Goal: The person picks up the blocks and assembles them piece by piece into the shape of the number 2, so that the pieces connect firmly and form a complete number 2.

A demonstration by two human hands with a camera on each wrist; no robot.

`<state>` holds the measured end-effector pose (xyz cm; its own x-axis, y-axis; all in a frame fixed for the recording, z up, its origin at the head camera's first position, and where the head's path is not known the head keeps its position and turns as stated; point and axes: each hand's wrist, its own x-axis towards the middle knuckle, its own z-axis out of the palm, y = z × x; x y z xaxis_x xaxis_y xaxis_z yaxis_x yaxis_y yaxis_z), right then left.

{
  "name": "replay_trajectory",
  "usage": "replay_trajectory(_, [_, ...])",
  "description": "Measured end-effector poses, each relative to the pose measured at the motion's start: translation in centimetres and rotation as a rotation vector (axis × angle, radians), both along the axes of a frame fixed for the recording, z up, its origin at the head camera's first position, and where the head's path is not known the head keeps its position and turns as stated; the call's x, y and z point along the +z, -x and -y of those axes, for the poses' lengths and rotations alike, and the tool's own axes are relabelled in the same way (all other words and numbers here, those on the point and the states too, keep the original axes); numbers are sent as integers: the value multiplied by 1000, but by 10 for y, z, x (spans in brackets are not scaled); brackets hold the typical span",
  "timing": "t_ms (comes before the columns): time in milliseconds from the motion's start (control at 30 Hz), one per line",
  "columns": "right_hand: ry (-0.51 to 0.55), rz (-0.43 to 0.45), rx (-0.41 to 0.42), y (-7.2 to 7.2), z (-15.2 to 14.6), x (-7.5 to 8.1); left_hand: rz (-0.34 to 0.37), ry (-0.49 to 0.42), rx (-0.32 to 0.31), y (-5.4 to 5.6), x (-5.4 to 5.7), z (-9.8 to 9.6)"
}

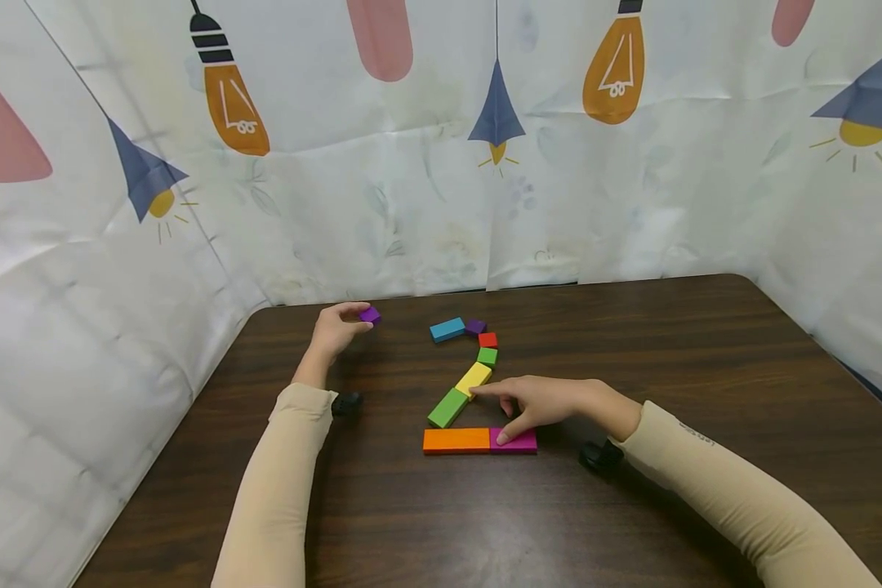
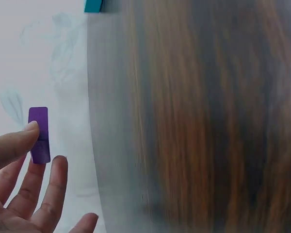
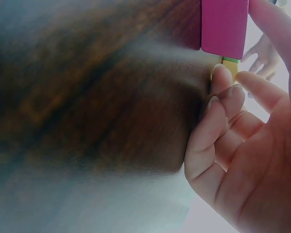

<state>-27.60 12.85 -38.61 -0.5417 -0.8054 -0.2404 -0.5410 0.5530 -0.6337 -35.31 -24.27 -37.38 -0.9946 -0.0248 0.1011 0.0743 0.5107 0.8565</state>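
My left hand (image 1: 336, 329) is held up near the table's far left edge, pinching a small purple block (image 2: 39, 135) between thumb and fingertips. My right hand (image 1: 551, 403) is low over the row of blocks. Its index fingertip touches the yellow block (image 1: 474, 378), while the thumb rests on the magenta block (image 1: 527, 442); the other fingers are bent. End to end with the magenta block lies an orange block (image 1: 456, 441). From there a curve goes up through a long green block (image 1: 447, 407), the yellow one, a small green block (image 1: 487, 357), a red block (image 1: 488, 340), a dark purple block (image 1: 475, 327) and a blue block (image 1: 447, 330).
The dark wooden table (image 1: 676, 343) has a curtain (image 1: 441, 204) printed with lamps and bulbs along its far edge and sides. Dark wrist devices sit under both cuffs, the left one (image 1: 348, 403) and the right one (image 1: 600, 457).
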Motion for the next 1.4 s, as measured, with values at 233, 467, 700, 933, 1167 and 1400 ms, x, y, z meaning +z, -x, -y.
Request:
replay_trajectory(233, [3,-8,2,0,-1,-1,25,-5,-36,-1,2,-13])
replay_trajectory(467, [10,-3,2,-1,-1,1,48,-19,-58,-2,4,-22])
replay_trajectory(700, [9,3,0,-1,0,0,36,-28,-88,-3,2,-33])
replay_trajectory(933, [15,2,7,-2,0,0,10,-19,-130,-6,1,-43])
replay_trajectory(1167, [18,2,9,-1,0,0,8,-26,-155,-9,2,-51])
replay_trajectory(1400, [22,-9,18,1,0,-2,25,-31,-187,-12,1,-61])
